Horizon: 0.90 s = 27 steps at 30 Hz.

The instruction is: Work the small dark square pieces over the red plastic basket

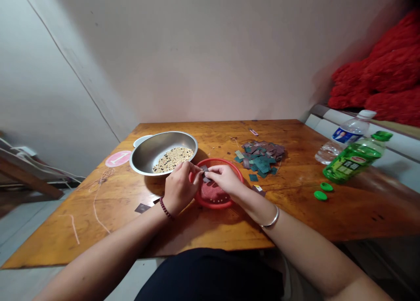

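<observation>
My left hand (pixel 180 186) and my right hand (pixel 223 178) meet over a small red plastic basket (pixel 226 200) on the wooden table (pixel 131 204). Both hands pinch a small dark flat square piece (pixel 205 174) between their fingertips. Several similar pieces lie inside the basket. A pile of teal and purple square pieces (pixel 260 157) lies just beyond the basket to the right. A beaded bracelet is on my left wrist, a silver bangle on my right.
A steel bowl (pixel 154 150) with mixed beans stands to the left of the basket, beside a pink disc (pixel 118 158). A clear water bottle (pixel 344 137), a green bottle (pixel 356 157) and two green caps (pixel 323 191) lie at the right. String trails on the table's left.
</observation>
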Each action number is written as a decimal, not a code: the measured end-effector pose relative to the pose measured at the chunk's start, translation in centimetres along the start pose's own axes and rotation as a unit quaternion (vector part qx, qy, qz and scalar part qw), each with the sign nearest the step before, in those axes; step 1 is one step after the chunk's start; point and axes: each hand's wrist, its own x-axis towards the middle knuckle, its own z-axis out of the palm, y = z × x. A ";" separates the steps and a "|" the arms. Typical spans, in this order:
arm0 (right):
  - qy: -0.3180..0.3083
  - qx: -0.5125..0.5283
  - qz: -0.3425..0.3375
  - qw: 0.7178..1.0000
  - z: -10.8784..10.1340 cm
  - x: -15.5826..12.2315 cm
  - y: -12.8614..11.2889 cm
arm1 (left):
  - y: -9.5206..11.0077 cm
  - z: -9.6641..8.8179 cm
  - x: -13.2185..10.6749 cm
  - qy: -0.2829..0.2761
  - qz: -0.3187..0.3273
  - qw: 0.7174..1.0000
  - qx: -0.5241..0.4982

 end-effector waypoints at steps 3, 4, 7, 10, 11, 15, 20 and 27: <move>-0.001 0.003 0.002 1.000 0.0 0.0 0.0 | 0.0 0.0 0.0 0.004 0.001 1.000 -0.001; -0.001 0.004 0.002 1.000 0.1 0.0 0.0 | 0.0 0.0 0.0 0.005 0.001 1.000 0.000; 0.000 0.004 -0.003 1.000 0.1 -0.1 -0.1 | -0.1 0.0 0.0 0.005 0.000 1.000 0.005; 0.000 0.002 -0.006 1.000 0.1 -0.1 -0.2 | -0.1 0.0 0.0 0.003 -0.003 1.000 0.009; 0.000 0.000 -0.005 1.000 0.1 -0.1 -0.2 | -0.1 0.0 0.0 0.003 -0.001 1.000 0.009; -0.001 0.002 0.000 1.000 0.1 -0.1 -0.1 | -0.1 0.0 0.0 0.007 0.006 1.000 0.002; -0.001 0.001 -0.003 1.000 0.1 -0.1 -0.1 | -0.1 0.0 0.0 0.005 0.005 1.000 0.004; 0.001 -0.004 0.004 1.000 0.1 -0.2 -0.3 | -0.1 0.0 0.1 -0.001 -0.003 1.000 0.005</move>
